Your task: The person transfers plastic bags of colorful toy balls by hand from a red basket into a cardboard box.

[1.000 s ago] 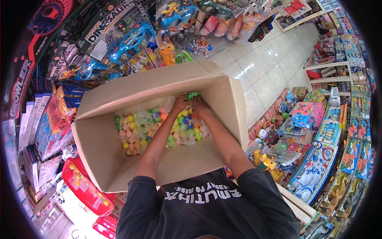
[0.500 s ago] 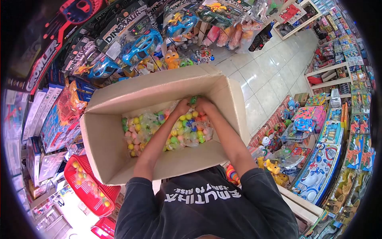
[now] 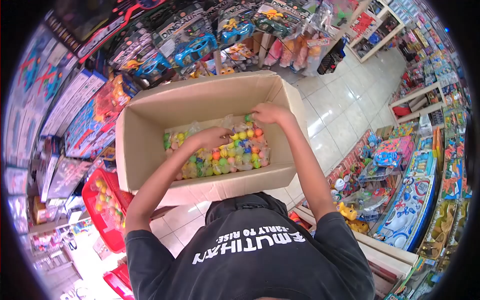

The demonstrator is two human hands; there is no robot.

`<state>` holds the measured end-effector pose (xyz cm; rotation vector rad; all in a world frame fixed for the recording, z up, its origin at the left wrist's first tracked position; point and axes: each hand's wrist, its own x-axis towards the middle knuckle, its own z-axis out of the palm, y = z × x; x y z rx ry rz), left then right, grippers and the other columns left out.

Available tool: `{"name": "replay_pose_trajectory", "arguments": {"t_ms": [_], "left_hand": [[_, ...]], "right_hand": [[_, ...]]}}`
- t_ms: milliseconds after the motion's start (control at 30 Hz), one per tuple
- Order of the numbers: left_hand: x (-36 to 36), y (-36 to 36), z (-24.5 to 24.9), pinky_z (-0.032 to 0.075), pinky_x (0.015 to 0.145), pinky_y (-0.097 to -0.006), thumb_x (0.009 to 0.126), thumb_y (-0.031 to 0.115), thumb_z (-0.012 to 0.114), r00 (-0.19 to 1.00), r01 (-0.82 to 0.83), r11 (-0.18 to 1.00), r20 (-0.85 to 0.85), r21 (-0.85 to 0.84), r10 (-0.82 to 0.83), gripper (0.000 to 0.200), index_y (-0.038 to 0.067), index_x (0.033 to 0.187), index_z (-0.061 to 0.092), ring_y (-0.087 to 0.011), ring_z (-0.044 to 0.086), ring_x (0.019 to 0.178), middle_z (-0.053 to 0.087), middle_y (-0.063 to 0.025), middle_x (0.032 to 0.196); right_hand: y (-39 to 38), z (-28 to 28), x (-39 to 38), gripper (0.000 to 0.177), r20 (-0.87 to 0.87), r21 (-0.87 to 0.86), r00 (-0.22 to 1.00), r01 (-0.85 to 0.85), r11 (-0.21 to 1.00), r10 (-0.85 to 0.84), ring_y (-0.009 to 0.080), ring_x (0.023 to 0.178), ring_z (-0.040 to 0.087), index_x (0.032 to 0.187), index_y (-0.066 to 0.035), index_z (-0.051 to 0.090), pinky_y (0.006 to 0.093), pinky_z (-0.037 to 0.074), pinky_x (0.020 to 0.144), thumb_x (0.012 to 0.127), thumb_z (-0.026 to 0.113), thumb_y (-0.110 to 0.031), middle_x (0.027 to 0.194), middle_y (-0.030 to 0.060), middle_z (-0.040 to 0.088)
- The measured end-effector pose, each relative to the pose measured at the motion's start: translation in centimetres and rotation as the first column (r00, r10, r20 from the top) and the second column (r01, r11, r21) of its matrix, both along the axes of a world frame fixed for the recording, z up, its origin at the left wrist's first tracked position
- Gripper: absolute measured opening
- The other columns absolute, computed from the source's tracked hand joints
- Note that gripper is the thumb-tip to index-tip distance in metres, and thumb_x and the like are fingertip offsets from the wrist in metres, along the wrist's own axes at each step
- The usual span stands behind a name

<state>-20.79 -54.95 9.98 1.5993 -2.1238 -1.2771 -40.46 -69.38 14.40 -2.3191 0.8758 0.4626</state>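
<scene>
Left hand (image 3: 216, 137) has parted from right hand (image 3: 268, 113), seemingly over bagged balls (image 3: 224, 162).

Matt cardboard box (image 3: 150, 150); glossy floor tiles (image 3: 330, 100).

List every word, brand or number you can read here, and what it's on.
"EARLY TO RISE": dark shirt; its larger word is too curved and folded to quote surely.
"DINOSAUR": hanging toy pack, somewhat blurred.
Black-and-red packaging: lettering too blurred.
Stacked boxes, shelf packs: print too small.
Cardboard box: no print visible.
</scene>
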Motion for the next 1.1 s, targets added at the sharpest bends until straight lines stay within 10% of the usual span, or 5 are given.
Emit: {"name": "replay_pose_trajectory", "arguments": {"t_ms": [167,433,733,933,1100], "left_hand": [[-3.2,7.7,8.5,0.043,0.086,-0.034,0.089,0.026,0.048,0.904,-0.355,0.934,-0.264,-0.031,0.335,0.038,0.0,0.116,0.051,-0.0259,0.057,0.098,0.059,-0.0161,0.106],[-13.4,23.8,6.4,0.044,0.08,-0.0298,0.09,0.019,0.047,0.012,-0.753,0.577,-0.87,0.316,0.492,0.027,-0.004,0.102,0.055,-0.0171,0.057,0.087,0.06,-0.0112,0.091],[-17.1,32.2,-16.2,0.046,0.071,-0.0273,0.087,0.017,0.049,0.237,-0.878,0.352,-0.344,0.324,0.909,0.024,0.0,0.102,0.059,-0.0146,0.059,0.08,0.063,-0.0075,0.085],[-17.1,40.3,-23.1,0.047,0.07,-0.0291,0.08,0.02,0.055,0.449,-0.864,0.446,-0.043,0.236,0.893,0.028,-0.001,0.097,0.061,-0.0168,0.06,0.076,0.063,-0.009,0.081],[-18.2,47.8,-26.3,0.047,0.071,-0.0298,0.08,0.02,0.055,-0.011,-0.892,0.085,-0.211,0.443,0.977,0.027,-0.001,0.095,0.062,-0.0191,0.06,0.077,0.063,-0.0105,0.08]], "right_hand": [[6.4,3.7,-5.4,0.026,0.516,0.04,0.856,-0.046,0.998,0.018,0.0306,0.089,0.06,0.101,-0.002,0.061,0.0365,0.046,0.079,0.084,0.047,-0.016,0.094,0.0178,0.063],[17.7,7.6,-15.5,0.025,0.552,0.639,0.682,0.025,0.769,-0.48,0.0115,0.083,0.055,0.106,-0.003,0.058,0.026,0.045,0.073,0.089,0.049,-0.017,0.092,0.004,0.059],[23.0,-12.6,-15.1,0.036,-0.03,0.925,0.976,0.109,0.363,-0.216,0.0141,0.088,0.055,0.117,-0.012,0.053,0.0319,0.046,0.075,0.088,0.05,-0.034,0.1,0.0026,0.058],[28.5,-27.2,-16.4,0.036,-0.292,0.743,0.949,0.303,0.597,-0.119,0.0154,0.086,0.056,0.106,-0.015,0.057,0.0352,0.047,0.069,0.079,0.057,-0.039,0.095,0.002,0.058],[29.0,-30.9,-18.2,0.031,-0.394,0.57,0.905,0.375,0.731,-0.157,0.017,0.078,0.058,0.101,-0.013,0.057,0.0358,0.048,0.066,0.079,0.055,-0.035,0.092,0.0049,0.061]]}}
